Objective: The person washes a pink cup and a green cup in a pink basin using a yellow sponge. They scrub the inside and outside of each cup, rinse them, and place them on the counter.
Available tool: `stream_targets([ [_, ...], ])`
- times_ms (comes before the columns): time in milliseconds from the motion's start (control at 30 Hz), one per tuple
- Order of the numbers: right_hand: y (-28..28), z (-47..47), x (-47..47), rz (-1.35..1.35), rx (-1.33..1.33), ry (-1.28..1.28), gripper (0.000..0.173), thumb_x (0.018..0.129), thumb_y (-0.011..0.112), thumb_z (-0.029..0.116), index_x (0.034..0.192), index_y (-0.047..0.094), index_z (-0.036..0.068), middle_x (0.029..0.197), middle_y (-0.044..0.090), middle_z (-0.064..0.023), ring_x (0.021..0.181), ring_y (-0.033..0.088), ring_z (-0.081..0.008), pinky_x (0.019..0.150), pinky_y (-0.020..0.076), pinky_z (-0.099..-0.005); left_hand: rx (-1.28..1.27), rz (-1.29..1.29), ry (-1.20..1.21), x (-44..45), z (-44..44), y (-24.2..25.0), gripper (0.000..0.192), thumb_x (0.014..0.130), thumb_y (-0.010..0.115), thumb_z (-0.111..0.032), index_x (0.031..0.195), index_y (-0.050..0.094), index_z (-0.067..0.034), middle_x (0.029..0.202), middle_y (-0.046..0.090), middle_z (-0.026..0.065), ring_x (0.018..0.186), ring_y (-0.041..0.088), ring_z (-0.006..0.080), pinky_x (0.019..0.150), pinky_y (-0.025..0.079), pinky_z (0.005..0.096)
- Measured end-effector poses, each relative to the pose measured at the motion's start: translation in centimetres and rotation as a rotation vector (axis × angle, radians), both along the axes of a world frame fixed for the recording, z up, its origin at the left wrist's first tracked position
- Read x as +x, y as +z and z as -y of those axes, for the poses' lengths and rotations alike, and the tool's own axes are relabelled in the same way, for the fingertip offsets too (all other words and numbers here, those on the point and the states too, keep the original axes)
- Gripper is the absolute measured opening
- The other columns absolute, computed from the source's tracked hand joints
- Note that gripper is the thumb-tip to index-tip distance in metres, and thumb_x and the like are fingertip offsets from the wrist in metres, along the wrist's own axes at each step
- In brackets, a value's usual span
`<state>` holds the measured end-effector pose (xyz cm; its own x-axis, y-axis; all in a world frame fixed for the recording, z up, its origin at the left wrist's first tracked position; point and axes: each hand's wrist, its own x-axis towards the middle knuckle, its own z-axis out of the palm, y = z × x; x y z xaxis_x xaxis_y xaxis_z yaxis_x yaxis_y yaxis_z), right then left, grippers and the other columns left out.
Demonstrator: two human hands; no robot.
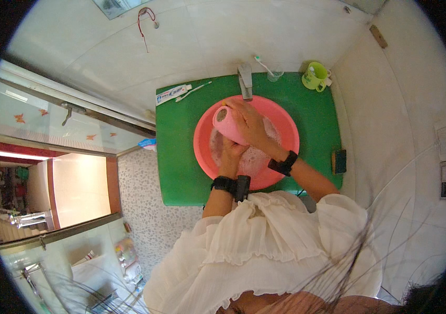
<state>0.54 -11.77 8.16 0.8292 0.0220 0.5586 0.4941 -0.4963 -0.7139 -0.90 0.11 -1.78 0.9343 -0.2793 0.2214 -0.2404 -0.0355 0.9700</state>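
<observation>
Over a pink plastic basin (200,157) of soapy water (252,161), both my hands are on a pink object (226,125), perhaps a shoe or slipper, with a round opening facing up-left. My right hand (249,121) grips it from above and the right side. My left hand (231,155) is at its lower end, low in the basin; its fingers are partly hidden. The basin stands on a green countertop (179,168), just in front of a metal faucet (245,81). Each wrist wears a black band.
Behind the basin lie a toothpaste tube (174,94) and a toothbrush (193,92). A clear cup (275,74) holding another toothbrush and a green mug (314,77) stand near the wall. A dark block (339,161) sits at the counter's right edge. A glass-paned door (62,114) is at left.
</observation>
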Motion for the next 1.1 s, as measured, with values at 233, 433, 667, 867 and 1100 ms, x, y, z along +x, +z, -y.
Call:
stream_targets([
  [233,-1.6,2.8,1.0,-0.426,0.162,0.335,0.037,0.101,0.034,0.02,0.115,0.063,0.003,0.116,0.065,-0.0143,0.108,0.061,-0.029,0.098,0.0439,-0.0374,-0.986,-0.795,-0.307,3.4,-0.7,-3.2,0.068,0.085,0.065,-0.044,0.139,0.038,-0.012,0.141,0.048,0.0027,0.127,0.047,0.0241,0.109,0.037,0.0426],
  [433,-4.5,1.9,-0.1,-0.576,0.495,0.255,0.029,0.099,0.047,0.022,0.106,0.068,0.003,0.109,0.068,-0.0077,0.1,0.062,-0.0152,0.089,0.048,-0.0316,-0.813,-0.788,-0.27,2.9,-1.1,-3.4,0.062,0.087,0.062,-0.042,0.137,0.042,-0.011,0.134,0.051,0.0042,0.119,0.051,0.0237,0.1,0.042,0.0424],
  [667,-4.9,3.9,-1.5,-0.752,0.552,0.183,0.024,0.095,0.055,0.023,0.099,0.066,0.003,0.091,0.063,-0.0009,0.084,0.058,-0.0099,0.076,0.0478,-0.027,-0.47,-0.773,-0.206,1.7,-0.6,1.2,0.055,0.089,0.059,-0.041,0.134,0.046,-0.011,0.126,0.055,0.0058,0.109,0.056,0.0232,0.089,0.047,0.0422],
  [867,-7.5,5.6,-0.5,-0.709,0.18,0.11,0.02,0.095,0.052,0.02,0.096,0.063,0.003,0.088,0.059,-0.0019,0.075,0.056,-0.0116,0.069,0.0473,-0.0281,-0.167,-0.833,-0.202,1.5,-0.6,5.4,0.05,0.091,0.056,-0.04,0.131,0.05,-0.011,0.119,0.059,0.0073,0.1,0.06,0.0228,0.08,0.052,0.042],
  [1100,-5.3,6.2,-1.2,-0.677,0.426,0.267,0.024,0.094,0.054,0.019,0.109,0.061,0.002,0.098,0.06,-0.0059,0.085,0.058,-0.0156,0.077,0.0498,-0.0312,-0.027,-0.972,-0.161,2.5,-0.9,5.4,0.045,0.094,0.053,-0.039,0.128,0.054,-0.01,0.111,0.063,0.009,0.09,0.065,0.0223,0.069,0.057,0.0418],
])
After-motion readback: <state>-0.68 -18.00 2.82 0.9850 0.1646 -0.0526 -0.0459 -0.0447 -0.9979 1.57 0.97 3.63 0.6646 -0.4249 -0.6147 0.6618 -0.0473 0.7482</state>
